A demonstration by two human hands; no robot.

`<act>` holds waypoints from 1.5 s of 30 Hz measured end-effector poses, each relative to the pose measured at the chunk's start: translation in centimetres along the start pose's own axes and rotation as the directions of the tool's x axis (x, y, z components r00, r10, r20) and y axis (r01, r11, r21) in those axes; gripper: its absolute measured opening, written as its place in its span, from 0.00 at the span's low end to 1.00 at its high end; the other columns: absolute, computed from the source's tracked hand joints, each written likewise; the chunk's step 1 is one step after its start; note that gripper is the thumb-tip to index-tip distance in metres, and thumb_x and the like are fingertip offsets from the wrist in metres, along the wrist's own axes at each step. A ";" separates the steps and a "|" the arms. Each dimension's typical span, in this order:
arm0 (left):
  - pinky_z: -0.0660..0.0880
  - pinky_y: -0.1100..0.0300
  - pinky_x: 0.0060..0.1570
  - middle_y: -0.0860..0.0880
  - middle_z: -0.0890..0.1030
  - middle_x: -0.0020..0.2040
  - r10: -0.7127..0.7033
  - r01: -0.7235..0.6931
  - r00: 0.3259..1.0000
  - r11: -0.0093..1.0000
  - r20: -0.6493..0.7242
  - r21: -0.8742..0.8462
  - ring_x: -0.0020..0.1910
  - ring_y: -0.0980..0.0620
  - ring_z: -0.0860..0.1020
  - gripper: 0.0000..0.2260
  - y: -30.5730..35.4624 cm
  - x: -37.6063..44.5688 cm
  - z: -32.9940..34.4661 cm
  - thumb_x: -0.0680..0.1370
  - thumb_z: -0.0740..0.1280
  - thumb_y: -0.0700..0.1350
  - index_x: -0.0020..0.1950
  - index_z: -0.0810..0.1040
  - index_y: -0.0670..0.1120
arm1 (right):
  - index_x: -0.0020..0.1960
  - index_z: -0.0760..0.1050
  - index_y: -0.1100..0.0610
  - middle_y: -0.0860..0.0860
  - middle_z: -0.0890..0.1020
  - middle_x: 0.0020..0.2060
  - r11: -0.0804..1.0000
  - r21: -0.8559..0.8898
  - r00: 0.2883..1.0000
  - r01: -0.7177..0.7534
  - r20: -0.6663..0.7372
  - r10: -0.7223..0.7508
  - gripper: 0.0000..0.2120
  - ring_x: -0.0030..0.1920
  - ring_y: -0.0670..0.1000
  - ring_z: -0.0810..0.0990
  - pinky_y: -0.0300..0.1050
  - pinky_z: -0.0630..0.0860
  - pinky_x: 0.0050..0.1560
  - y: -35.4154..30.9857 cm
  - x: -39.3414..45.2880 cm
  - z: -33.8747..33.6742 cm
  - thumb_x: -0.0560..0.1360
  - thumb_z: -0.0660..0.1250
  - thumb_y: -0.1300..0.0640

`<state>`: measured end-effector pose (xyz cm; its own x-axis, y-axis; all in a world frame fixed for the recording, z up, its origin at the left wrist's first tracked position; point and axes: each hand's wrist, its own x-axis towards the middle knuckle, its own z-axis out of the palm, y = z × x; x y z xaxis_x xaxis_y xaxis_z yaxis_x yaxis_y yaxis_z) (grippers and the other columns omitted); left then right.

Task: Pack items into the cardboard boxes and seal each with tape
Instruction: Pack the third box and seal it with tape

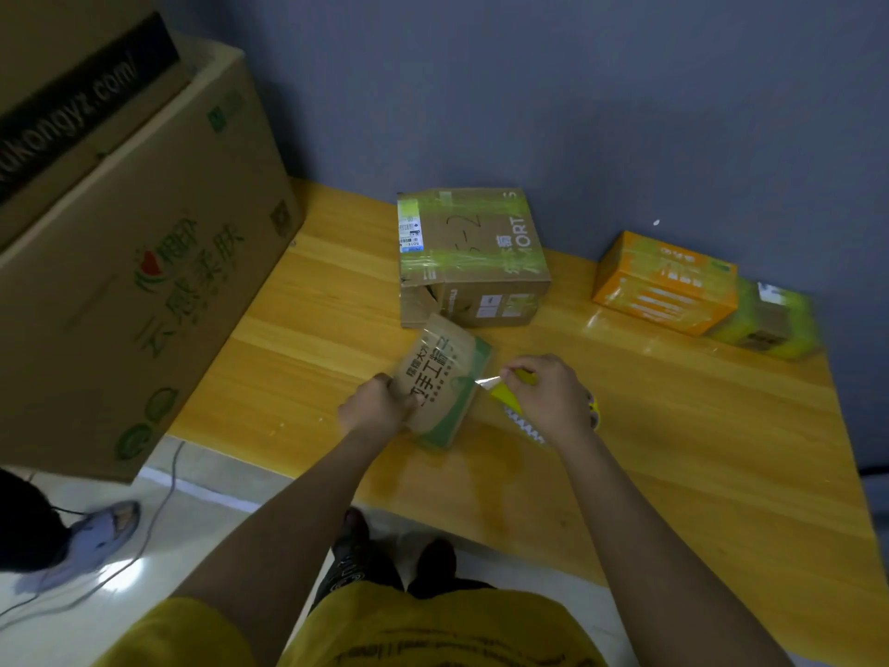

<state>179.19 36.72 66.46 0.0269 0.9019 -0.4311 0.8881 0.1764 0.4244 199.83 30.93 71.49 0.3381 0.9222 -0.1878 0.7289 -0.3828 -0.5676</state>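
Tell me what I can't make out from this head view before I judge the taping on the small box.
- Tape dispenser: mostly covered by the right hand; only yellow body and teeth show.
- Small box: its near-left end is hidden by the left hand; contents unseen.
- Tape strip: clear, end unclear.
- Green-wrapped parcel: blurred, half behind the orange box.

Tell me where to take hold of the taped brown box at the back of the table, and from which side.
Grip the taped brown box by its two opposite side walls, coming down from above. It sits flat and closed, its top free. Probably avoid the near left corner, where the cardboard looks torn and crumpled; the small box leans close there.
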 end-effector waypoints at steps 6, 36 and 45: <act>0.68 0.49 0.62 0.44 0.69 0.65 0.317 -0.268 0.944 0.901 -0.095 0.342 0.65 0.44 0.70 0.30 2.6 -2.1 1.8 0.74 0.66 0.62 0.67 0.64 0.46 | 0.53 0.82 0.50 0.48 0.81 0.56 0.994 0.110 1.000 -0.017 -0.006 0.018 0.09 0.56 0.50 0.78 0.43 0.74 0.53 2.1 -0.3 -1.9 0.78 0.67 0.49; 0.71 0.64 0.36 0.47 0.74 0.39 0.348 -0.227 0.932 0.772 0.097 -0.593 0.36 0.54 0.72 0.09 4.1 -0.2 -2.6 0.78 0.67 0.41 0.39 0.71 0.44 | 0.69 0.72 0.43 0.47 0.74 0.68 0.927 0.325 0.968 -0.187 0.222 0.117 0.42 0.67 0.51 0.73 0.52 0.73 0.64 4.2 -4.4 -1.9 0.59 0.64 0.25; 0.70 0.60 0.37 0.48 0.73 0.40 0.266 -0.174 0.960 0.816 0.091 -0.552 0.38 0.53 0.71 0.09 0.4 2.8 -4.5 0.79 0.66 0.43 0.41 0.71 0.43 | 0.48 0.79 0.42 0.52 0.80 0.45 0.967 0.033 0.959 -0.252 0.144 0.245 0.14 0.47 0.51 0.78 0.46 0.75 0.47 7.8 -6.5 -2.4 0.71 0.67 0.34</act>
<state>177.60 41.13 69.02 0.3042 0.8764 -0.3734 0.4668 0.2046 0.8604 204.79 21.84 70.20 0.4165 0.7984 -0.4348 0.6001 -0.6007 -0.5283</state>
